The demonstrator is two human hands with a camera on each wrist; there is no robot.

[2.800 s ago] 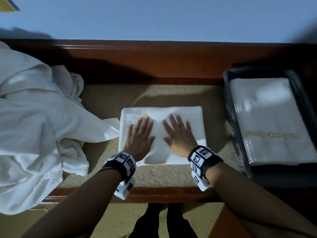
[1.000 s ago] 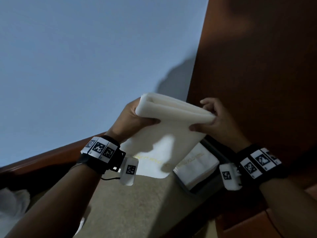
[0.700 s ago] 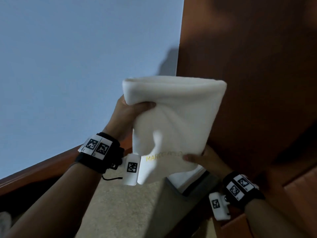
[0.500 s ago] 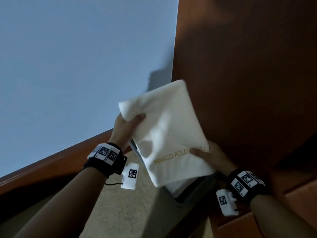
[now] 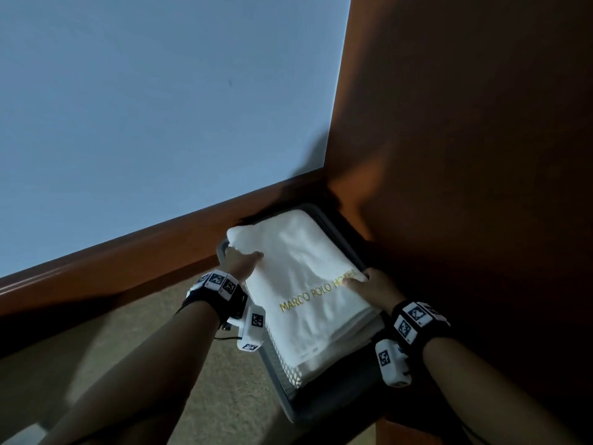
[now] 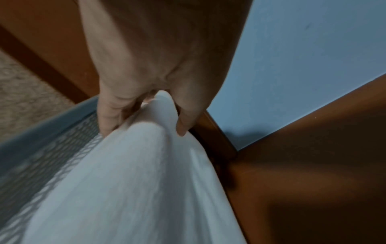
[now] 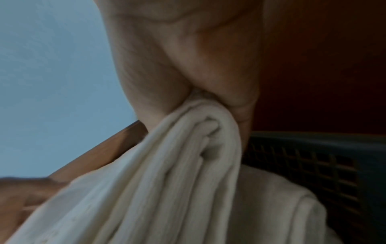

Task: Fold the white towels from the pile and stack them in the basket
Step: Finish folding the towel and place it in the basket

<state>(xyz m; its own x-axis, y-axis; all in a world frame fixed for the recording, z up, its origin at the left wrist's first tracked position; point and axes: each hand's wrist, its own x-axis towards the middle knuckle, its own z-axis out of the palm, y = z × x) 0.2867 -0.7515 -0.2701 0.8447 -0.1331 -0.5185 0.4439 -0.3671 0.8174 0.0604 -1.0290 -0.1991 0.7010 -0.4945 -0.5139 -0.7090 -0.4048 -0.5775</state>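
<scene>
A folded white towel [image 5: 301,284] with gold lettering lies over the stack in the dark grey mesh basket [image 5: 324,409]. My left hand [image 5: 240,260] pinches its far left corner, thumb on top, just inside the basket's left rim. My right hand [image 5: 369,284] pinches the towel's right edge beside the lettering. In the left wrist view my left hand [image 6: 144,115] clamps the towel [image 6: 129,189] against the basket wall [image 6: 37,156]. In the right wrist view my right hand [image 7: 211,105] squeezes the layered edge of the towel [image 7: 177,165] above another folded towel [image 7: 271,206] in the basket [image 7: 313,158].
A red-brown wooden panel [image 5: 465,155] rises right behind the basket. A wooden rail [image 5: 128,268] runs along the pale blue wall [image 5: 160,107] on the left. The beige padded surface [image 5: 208,396] lies in front of the basket. The towel pile is out of view.
The towel was lifted off the beige surface, carried right and turned lettering-up. Over the last half second both hands lowered it onto the stack in the basket.
</scene>
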